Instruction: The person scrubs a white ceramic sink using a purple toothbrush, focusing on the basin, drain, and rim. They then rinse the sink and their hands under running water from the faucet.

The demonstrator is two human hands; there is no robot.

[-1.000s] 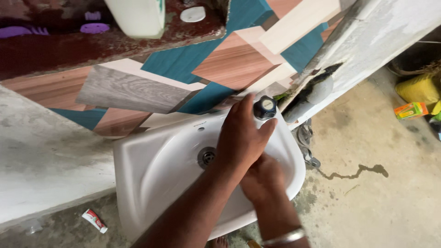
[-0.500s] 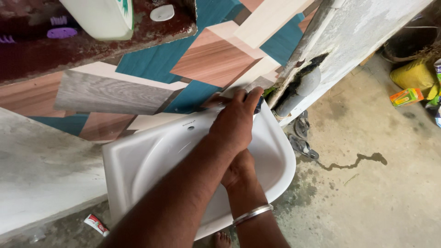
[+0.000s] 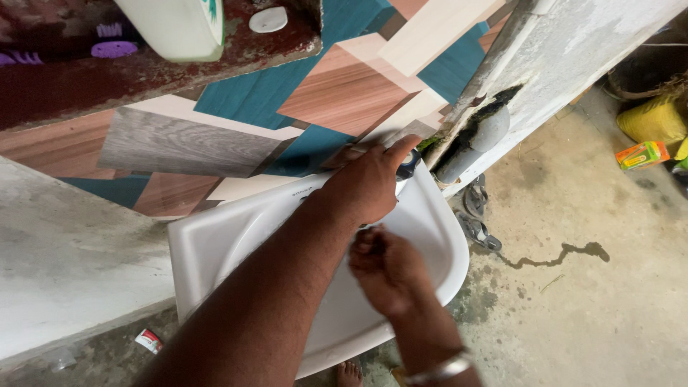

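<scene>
A person's left hand (image 3: 365,188) closes its fingers around the tap knob (image 3: 408,166) at the white washbasin's (image 3: 208,247) far rim, while the right hand (image 3: 387,269) hovers loosely cupped, empty, over the bowl.

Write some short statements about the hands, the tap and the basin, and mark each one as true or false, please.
1. The left hand lies over the tap. True.
2. The right hand rests on the floor. False: it is over the white basin.
3. A metal bangle sits on the right wrist. True.
4. The basin is blue. False: it is white; blue appears only on the patterned wall tiles.
5. A small tube lies on the floor beside the basin. True.
</scene>
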